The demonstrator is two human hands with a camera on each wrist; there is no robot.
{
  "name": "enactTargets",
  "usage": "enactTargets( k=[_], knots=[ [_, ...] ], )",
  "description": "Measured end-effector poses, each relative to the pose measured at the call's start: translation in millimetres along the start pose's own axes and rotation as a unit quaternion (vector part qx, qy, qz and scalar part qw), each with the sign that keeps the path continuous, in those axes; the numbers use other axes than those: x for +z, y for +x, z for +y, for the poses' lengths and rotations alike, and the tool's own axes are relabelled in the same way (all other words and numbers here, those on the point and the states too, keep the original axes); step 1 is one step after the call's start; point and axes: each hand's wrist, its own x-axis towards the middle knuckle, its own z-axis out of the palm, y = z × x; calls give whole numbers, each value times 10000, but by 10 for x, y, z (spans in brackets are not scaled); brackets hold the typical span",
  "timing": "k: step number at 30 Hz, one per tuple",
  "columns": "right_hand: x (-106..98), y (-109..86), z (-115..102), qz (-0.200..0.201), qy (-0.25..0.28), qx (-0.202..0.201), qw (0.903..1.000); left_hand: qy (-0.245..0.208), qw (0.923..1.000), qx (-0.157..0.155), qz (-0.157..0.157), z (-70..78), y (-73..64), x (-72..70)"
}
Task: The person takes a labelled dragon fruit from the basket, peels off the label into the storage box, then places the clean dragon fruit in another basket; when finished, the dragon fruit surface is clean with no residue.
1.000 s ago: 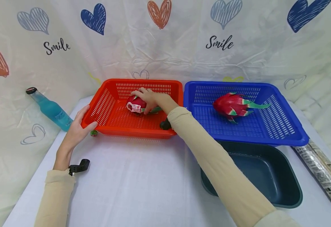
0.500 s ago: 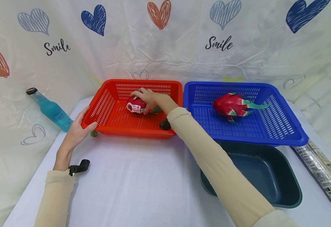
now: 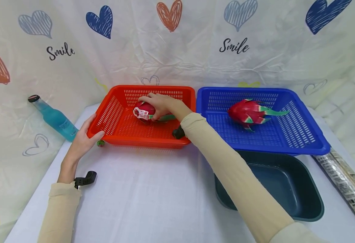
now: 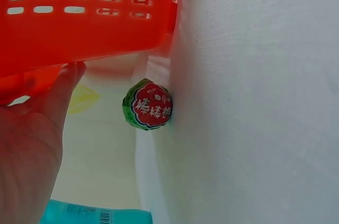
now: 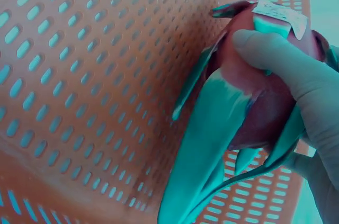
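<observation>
In the head view my right hand (image 3: 160,104) grips a red dragon fruit (image 3: 145,108) with a pinkish-white label, inside the red basket (image 3: 147,141). Seen from the right wrist, the thumb presses on the skin of the dragon fruit (image 5: 254,113), and long green leaves trail from it. My left hand (image 3: 82,140) holds the near left corner of the same basket, thumb at the front rim and fingers along the left side. Just below that corner, a round lollipop (image 4: 151,105) in a red and green wrapper lies on the white cloth.
A blue basket (image 3: 256,146) to the right holds another dragon fruit (image 3: 245,112). In front of it is a dark green basin (image 3: 312,189), partly behind my right sleeve. A blue bottle (image 3: 57,119) is at the left, and a silvery patterned roll (image 3: 344,182) lies far right.
My right hand and the dragon fruit have shifted slightly left, with the right wrist a little higher. The left hand stays at the basket corner.
</observation>
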Motion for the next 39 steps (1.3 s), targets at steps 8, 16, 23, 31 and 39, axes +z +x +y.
enactTargets(
  k=[8, 16, 23, 31, 39],
  knots=[
    [-131, -4, -111, 229, 461, -308, 9982, 12, 10000, -13, 0, -4, 0, 0],
    [-123, -11, -136, 252, 567, -514, 9967, 22, 10000, 61, 3, -15, 0, 21],
    [-217, -78, -174, 693, 944, -864, 9893, 101, 9999, -84, 54, -17, 16, 24],
    [-403, -242, -270, 1105, 2120, -1532, 9588, 143, 9998, -118, 62, 13, 15, 27],
    [-647, -635, -579, 1223, 2591, -1865, 9397, 72, 9999, -100, 85, 27, 3, 22]
  ],
)
